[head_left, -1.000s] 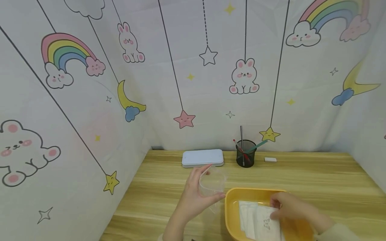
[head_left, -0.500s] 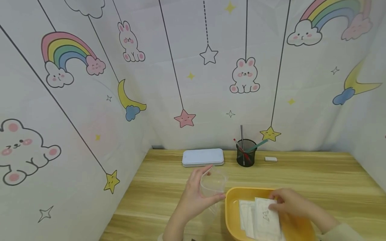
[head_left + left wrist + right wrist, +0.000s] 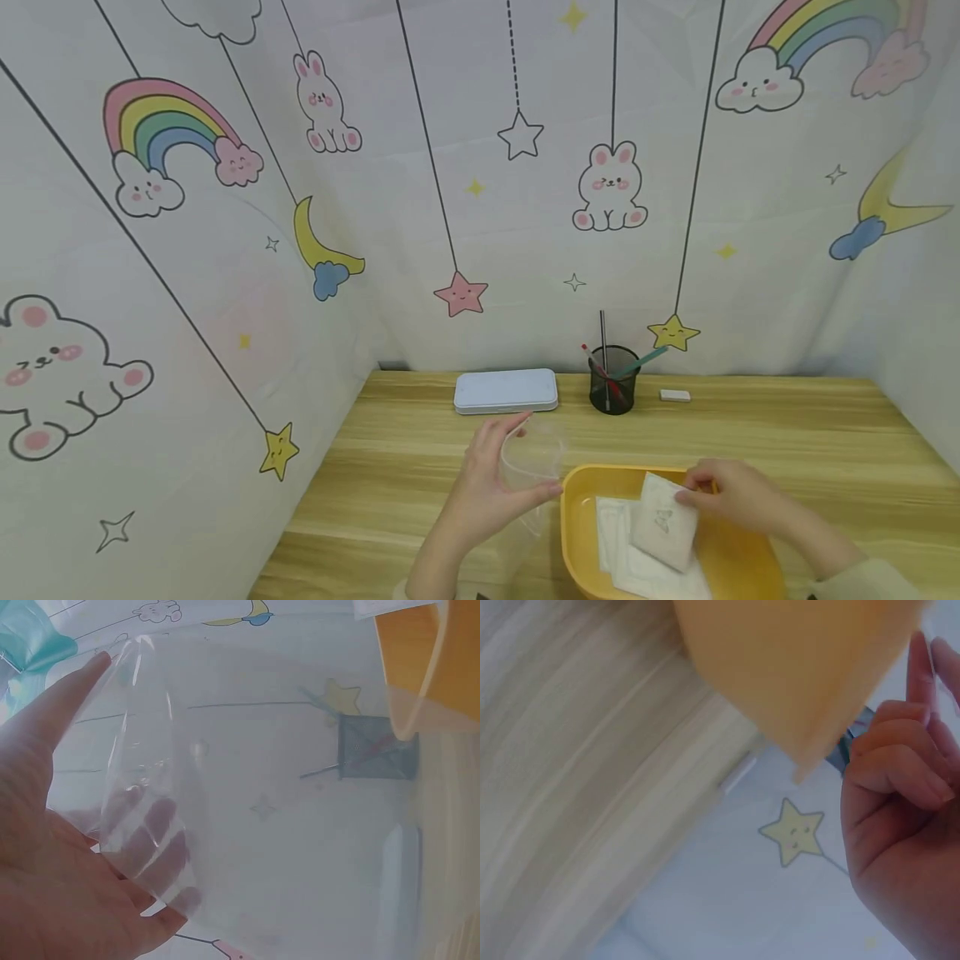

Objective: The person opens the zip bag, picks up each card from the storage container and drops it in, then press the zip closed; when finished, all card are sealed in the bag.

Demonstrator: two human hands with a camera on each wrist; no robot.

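Observation:
My left hand (image 3: 480, 487) holds a clear plastic bag (image 3: 534, 454) by its mouth, thumb and fingers spread wide so the mouth gapes. In the left wrist view the bag (image 3: 255, 855) hangs as a see-through sheet, and some fingertips show through it. Between thumb and fingers, my right hand (image 3: 738, 493) pinches a flat white packet (image 3: 666, 527) with a butterfly-like print, tilted over the yellow basin (image 3: 576, 533). Under it, several similar white packets (image 3: 621, 560) lie overlapping in the basin. The right wrist view shows the right hand (image 3: 907, 787) beside the basin's wall.
At the table's back stand a pale flat case (image 3: 506, 392) and a black mesh pen holder (image 3: 612, 390) with pens. A white eraser-like block (image 3: 675, 396) lies right of it. A printed cloth (image 3: 525, 217) hangs behind; the wooden table (image 3: 375, 483) stretches left of the basin.
My right hand has lifted the printed packet off the others and moved slightly right, tilting it. More of the packets beneath now shows. The left hand and bag stay nearly still.

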